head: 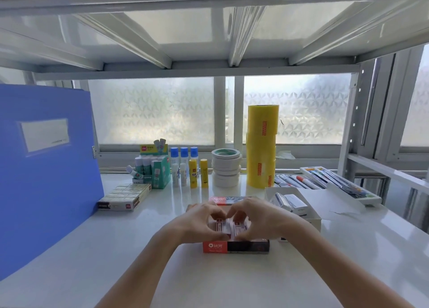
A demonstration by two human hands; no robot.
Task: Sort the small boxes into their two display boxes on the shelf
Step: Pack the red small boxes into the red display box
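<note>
A red and black display box (235, 247) lies on the white shelf in front of me, with small red and white boxes (224, 226) packed inside it. My left hand (199, 221) and my right hand (257, 217) both rest over this box, fingertips pinching small boxes in its middle. Much of its inside is hidden by my hands. To the right stands a white display box (313, 217), lid flap open, holding small white and grey boxes (290, 202).
A blue folder (46, 168) stands at the left. A flat carton of small boxes (125, 196) lies beside it. Glue sticks (197, 173), white tape rolls (226, 168) and a yellow tape stack (262, 145) line the back. A pen tray (336, 184) sits at the right.
</note>
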